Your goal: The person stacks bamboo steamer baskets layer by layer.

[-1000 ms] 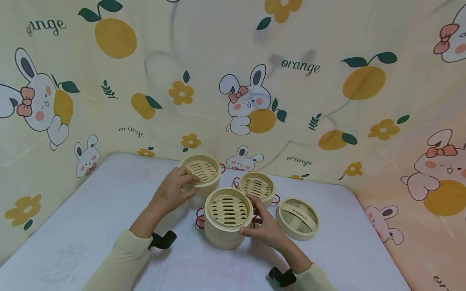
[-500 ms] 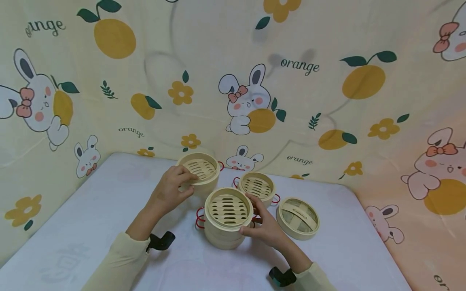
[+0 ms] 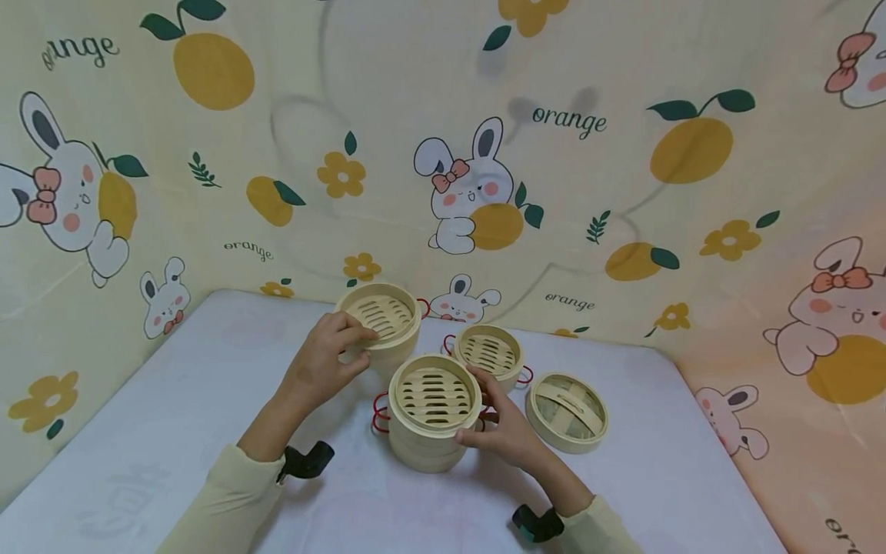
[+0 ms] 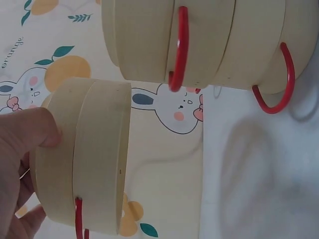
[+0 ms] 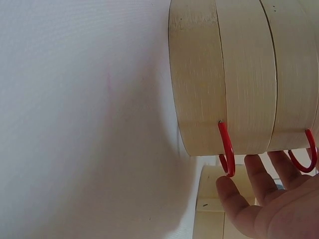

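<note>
While your left hand (image 3: 325,362) curls thumb and fingers round the rim of the far steamer tray (image 3: 379,319), that tray sits raised off the white table (image 3: 173,400), behind the stacked steamer (image 3: 432,412); your right hand (image 3: 505,431) rests against the stack's right side, fingers loosely spread; a smaller tray (image 3: 488,355) and the lid (image 3: 567,412) lie to the right.

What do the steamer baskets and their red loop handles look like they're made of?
Stacked steamer baskets: pale bent bamboo or thin wood, unvarnished matte, judging by fine grain lines and overlapping bands in the right wrist view. Lifted basket in the left hand: same look. Red handles: glossy thin loops, probably coated wire or plastic; cannot tell which.
</note>
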